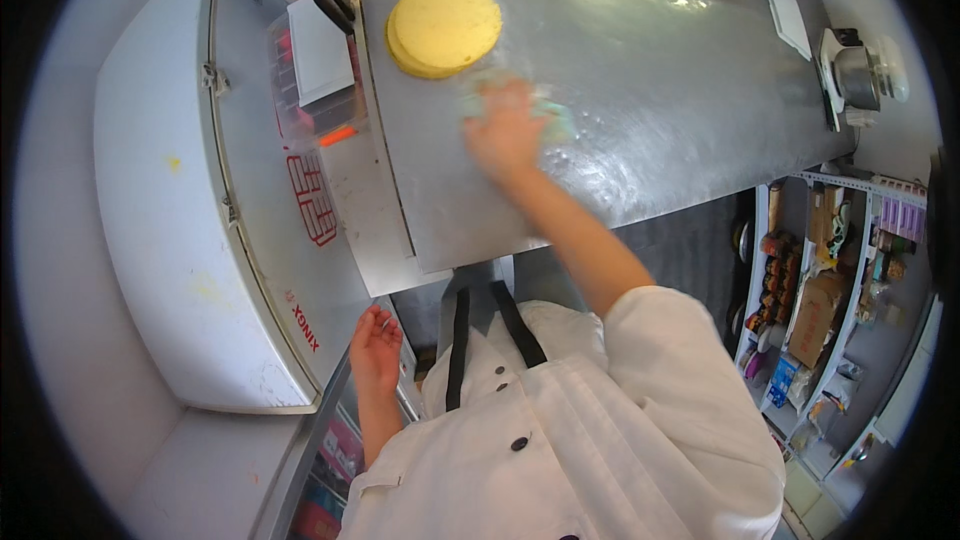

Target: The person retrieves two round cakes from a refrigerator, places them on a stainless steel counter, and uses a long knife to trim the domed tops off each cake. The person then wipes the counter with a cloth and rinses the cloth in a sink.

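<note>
Blurred by motion, my right hand (508, 127) presses down on a pale green cloth (553, 120) on the stainless steel tabletop (637, 82). Just beyond that hand, towards the table's far left, lie round yellow cake layers (448, 22), stacked slightly askew. My left hand (377, 337) hangs beside the body, near the table's front left corner, palm up with loosely curled fingers and nothing in it.
Black-handled knives (332, 0) stand at the table's left edge, near a lidded plastic box (322, 52). A white chest freezer (165, 187) is further left. A scale with a metal bowl (856, 79) sits at the right end. Stocked shelves (814, 300) stand at the right.
</note>
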### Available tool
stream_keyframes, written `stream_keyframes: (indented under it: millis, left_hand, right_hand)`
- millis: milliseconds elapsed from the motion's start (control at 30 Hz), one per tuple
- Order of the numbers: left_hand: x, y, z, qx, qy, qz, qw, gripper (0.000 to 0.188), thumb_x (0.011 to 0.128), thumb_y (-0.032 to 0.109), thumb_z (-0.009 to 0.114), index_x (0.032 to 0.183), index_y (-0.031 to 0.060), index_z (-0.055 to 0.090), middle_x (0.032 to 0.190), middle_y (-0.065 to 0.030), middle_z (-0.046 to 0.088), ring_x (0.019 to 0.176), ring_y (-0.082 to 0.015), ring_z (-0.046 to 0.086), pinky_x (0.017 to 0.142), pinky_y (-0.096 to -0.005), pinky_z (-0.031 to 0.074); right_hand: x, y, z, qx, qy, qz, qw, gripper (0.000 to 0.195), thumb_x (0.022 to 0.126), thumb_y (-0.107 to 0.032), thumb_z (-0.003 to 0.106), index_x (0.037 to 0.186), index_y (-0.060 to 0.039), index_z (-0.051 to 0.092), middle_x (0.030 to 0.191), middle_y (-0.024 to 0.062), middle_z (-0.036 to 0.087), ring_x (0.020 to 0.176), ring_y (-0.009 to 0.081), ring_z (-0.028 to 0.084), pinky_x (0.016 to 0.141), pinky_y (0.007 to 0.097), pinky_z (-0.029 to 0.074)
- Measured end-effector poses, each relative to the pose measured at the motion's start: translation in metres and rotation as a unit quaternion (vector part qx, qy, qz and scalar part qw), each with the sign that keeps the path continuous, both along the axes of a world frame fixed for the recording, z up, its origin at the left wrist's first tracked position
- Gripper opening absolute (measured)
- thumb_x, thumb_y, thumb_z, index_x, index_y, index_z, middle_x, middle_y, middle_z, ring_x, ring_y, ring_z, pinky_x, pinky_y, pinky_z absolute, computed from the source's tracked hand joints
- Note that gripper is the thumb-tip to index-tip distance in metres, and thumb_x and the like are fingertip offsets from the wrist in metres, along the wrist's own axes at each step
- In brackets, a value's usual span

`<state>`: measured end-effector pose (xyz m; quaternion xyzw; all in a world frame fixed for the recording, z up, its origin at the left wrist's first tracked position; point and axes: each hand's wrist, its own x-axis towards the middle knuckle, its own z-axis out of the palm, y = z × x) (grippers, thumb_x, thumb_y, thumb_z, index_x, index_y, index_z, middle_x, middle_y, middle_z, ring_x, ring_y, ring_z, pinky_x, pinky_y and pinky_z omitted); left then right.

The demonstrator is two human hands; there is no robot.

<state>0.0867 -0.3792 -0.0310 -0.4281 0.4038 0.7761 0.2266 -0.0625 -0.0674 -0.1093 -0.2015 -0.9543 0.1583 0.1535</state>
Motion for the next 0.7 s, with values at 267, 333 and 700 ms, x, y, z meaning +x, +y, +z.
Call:
stream_keyframes:
  millis: [267, 333, 700]
  left_hand:
    - [-0.003, 0.025, 0.005, 0.034, 0.023, -0.036, 0.998, 0.022, 0.091, 0.021, 0.056, 0.107, 0.0062, 0.057, 0.097, -0.0061, 0.060, 0.087, -0.0174, 0.056, 0.080, -0.0309, 0.046]
    - [0.006, 0.012, 0.008, 0.016, 0.003, 0.006, 1.000, 0.022, 0.092, 0.021, 0.055, 0.108, 0.0062, 0.057, 0.097, -0.0059, 0.060, 0.087, -0.0174, 0.056, 0.080, -0.0306, 0.045]
    - [0.031, -0.002, 0.011, -0.012, 0.030, 0.023, 0.999, 0.024, 0.092, 0.024, 0.055, 0.108, 0.0060, 0.057, 0.095, -0.0058, 0.061, 0.084, -0.0178, 0.057, 0.077, -0.0308, 0.047]
  right_hand:
    - [0.121, -0.010, 0.026, -0.044, 0.009, 0.423, 0.905, 0.055, 0.069, -0.033, 0.068, 0.120, -0.0201, 0.055, 0.137, 0.0058, 0.041, 0.130, 0.0253, 0.035, 0.094, 0.0624, 0.031]
    - [0.117, 0.028, 0.031, -0.043, -0.182, 0.357, 0.915, 0.056, 0.068, -0.033, 0.069, 0.121, -0.0202, 0.055, 0.136, 0.0065, 0.042, 0.128, 0.0279, 0.036, 0.093, 0.0634, 0.032]
    - [0.073, -0.103, 0.013, -0.004, -0.061, 0.472, 0.879, 0.046, 0.076, -0.037, 0.063, 0.116, -0.0166, 0.056, 0.137, 0.0060, 0.041, 0.131, 0.0272, 0.033, 0.092, 0.0624, 0.033]
